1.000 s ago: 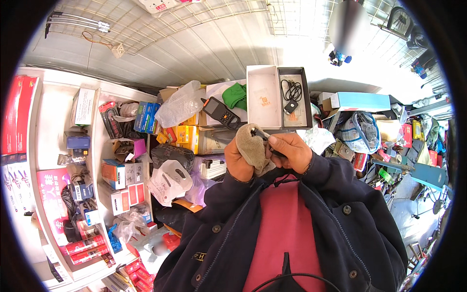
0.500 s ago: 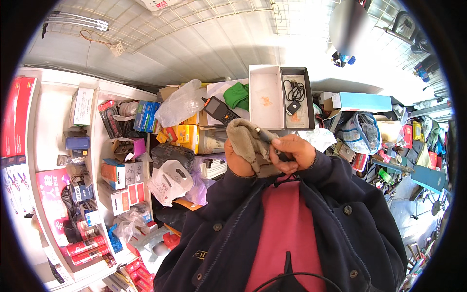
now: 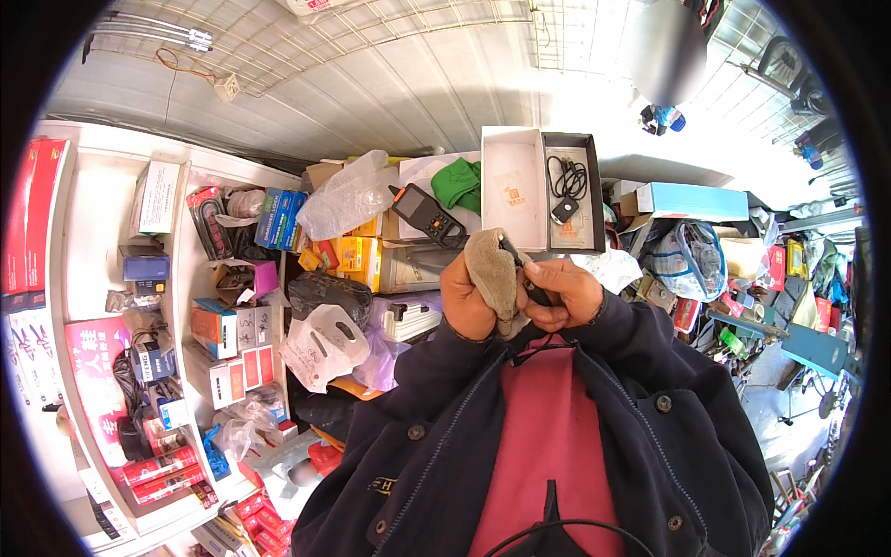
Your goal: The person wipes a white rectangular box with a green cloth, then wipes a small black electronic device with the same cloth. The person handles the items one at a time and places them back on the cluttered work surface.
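The left hand (image 3: pixel 467 302), fingers curled, clasps one cloth (image 3: pixel 492 271); close beside it the right hand (image 3: pixel 571 290) pinches one dark rod (image 3: pixel 539 296) against the cloth. Beyond lie one handset (image 3: pixel 428 214) and two open boxes (image 3: pixel 511 165), the cloth overlapping one near edge in view.

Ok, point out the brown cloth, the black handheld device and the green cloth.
Brown cloth (image 3: pixel 492 276): head view, middle of its draped surface.
Black handheld device (image 3: pixel 429 215): head view, middle of its front face.
Green cloth (image 3: pixel 458 186): head view, middle of its bunched folds.
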Motion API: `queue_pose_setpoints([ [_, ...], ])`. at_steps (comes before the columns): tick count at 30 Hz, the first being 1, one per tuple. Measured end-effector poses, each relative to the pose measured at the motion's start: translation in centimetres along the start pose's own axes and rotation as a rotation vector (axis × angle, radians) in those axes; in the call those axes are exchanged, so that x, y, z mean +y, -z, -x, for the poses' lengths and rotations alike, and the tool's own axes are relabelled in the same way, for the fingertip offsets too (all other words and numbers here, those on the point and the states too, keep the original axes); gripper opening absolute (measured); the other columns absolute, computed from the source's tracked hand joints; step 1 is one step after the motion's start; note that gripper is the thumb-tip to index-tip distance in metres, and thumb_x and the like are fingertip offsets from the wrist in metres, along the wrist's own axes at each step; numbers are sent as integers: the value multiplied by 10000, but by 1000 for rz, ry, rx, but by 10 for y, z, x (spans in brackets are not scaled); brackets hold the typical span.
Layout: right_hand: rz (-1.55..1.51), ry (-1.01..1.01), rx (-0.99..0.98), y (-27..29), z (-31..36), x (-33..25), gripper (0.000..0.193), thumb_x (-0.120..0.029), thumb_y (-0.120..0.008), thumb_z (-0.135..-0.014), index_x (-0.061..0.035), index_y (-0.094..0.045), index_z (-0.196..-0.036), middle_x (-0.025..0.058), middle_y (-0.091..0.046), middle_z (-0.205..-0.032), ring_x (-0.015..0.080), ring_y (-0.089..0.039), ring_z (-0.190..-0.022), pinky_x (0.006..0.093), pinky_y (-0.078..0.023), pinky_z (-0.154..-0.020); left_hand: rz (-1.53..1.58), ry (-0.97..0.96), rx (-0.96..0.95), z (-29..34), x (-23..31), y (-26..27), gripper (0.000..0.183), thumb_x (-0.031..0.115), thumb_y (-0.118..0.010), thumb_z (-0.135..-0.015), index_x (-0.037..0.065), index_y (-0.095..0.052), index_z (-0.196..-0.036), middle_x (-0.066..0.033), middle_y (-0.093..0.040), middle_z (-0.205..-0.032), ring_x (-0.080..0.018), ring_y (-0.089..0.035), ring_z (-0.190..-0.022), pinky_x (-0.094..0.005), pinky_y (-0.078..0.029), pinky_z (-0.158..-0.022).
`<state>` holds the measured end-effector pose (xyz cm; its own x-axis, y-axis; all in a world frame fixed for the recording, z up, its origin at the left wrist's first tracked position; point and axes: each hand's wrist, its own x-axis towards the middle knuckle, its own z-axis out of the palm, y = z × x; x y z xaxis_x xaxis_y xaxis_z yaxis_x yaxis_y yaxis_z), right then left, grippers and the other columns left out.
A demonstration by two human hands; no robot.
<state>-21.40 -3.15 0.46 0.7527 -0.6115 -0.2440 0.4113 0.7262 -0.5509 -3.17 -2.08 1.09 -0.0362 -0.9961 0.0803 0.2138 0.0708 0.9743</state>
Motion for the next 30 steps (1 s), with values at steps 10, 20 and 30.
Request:
queue_pose_setpoints([
  [10,122,289,632,118,-12,-35,346,-186,-465,-1083,-13,-541,-1372,26,-580,-908,77,-447,-578,243,-341,-467,579,154,266,11,-23,65,329,363,-550,-1059,91,-616,-1232,-79,-696,-1123,-246,-699,-993,-421,-592,-870],
  [20,604,319,963,251,-98,-47,280,-49,-563,-914,66,-546,-1168,177,-666,-1028,239,-665,-778,367,-521,-553,681,218,344,34,-21,87,384,416,-534,-1062,100,-597,-1272,-92,-683,-1168,-282,-677,-1057,-471,-560,-950],
  [30,1436,544,888,195,-109,-25,374,-107,-678,-883,-29,-682,-1249,170,-707,-1128,301,-718,-950,388,-560,-862,623,272,441,33,-32,103,344,308,-550,-1045,37,-603,-1250,-107,-686,-1159,-256,-686,-1056,-403,-566,-944],
])
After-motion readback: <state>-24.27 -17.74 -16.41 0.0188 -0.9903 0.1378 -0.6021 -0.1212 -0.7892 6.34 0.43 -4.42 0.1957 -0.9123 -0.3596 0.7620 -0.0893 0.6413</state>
